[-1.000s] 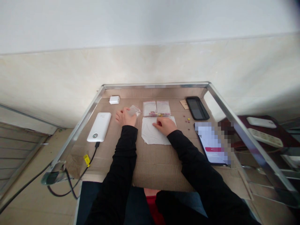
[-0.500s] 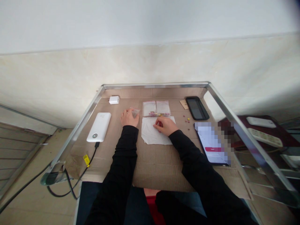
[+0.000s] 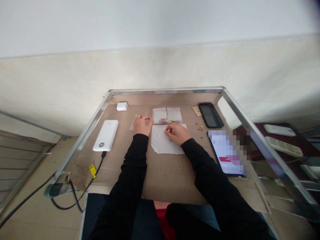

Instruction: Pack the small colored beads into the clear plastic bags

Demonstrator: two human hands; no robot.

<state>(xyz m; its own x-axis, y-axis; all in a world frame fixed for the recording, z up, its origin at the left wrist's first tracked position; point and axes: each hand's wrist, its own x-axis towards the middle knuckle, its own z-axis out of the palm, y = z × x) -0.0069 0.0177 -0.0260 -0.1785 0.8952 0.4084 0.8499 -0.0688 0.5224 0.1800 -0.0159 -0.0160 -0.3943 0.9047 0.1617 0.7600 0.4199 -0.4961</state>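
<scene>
My left hand (image 3: pixel 142 124) lies on a small clear plastic bag (image 3: pixel 133 122) that is flat on the cardboard-covered table (image 3: pixel 165 173), its fingers stretched toward two clear bags (image 3: pixel 167 115) holding small coloured pieces. My right hand (image 3: pixel 176 133) rests on a white sheet of paper (image 3: pixel 162 144), fingers curled in a pinch near a small red piece; what it holds is too small to make out. Both arms are in black sleeves.
A white power bank (image 3: pixel 106 135) with a black cable lies at the left, a small white charger (image 3: pixel 122 106) behind it. A black phone (image 3: pixel 210 115) and a lit tablet (image 3: pixel 226 151) lie at the right. Loose coloured pieces (image 3: pixel 199 126) sit between. A metal frame (image 3: pixel 165 90) edges the table.
My left hand has lowered the clear bag from the air onto the table and moved right toward the two bags. My right hand has stayed on the paper, shifting slightly.
</scene>
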